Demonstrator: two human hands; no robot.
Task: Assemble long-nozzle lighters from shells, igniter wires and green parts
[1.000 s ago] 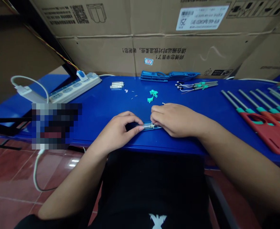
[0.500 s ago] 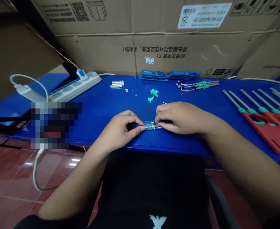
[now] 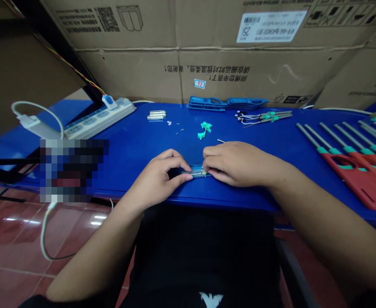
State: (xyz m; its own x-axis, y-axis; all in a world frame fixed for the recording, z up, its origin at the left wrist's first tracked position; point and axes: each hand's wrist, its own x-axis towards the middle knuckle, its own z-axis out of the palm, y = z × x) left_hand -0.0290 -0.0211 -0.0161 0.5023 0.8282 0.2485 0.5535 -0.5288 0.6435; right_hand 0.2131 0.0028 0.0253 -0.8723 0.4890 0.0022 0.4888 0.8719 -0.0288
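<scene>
Crosswise between pinching left hand [image 3: 159, 180] and bunched right hand [image 3: 234, 164], its grip hidden: blue lighter casing half [image 3: 195, 167] holding clear cylinder [image 3: 198, 173].

Free passage over the table [image 3: 127, 149] lies left of the left hand [image 3: 162, 177], as far as the power strip [image 3: 93, 123], and between the right hand [image 3: 236, 162] and the red handles [image 3: 359, 183]. Beyond the hands, small green pieces [image 3: 202, 134] interrupt the open surface; at the far edge, blue shells [image 3: 202, 104] and the upright cardboard [image 3: 133, 72] bar the way.
</scene>
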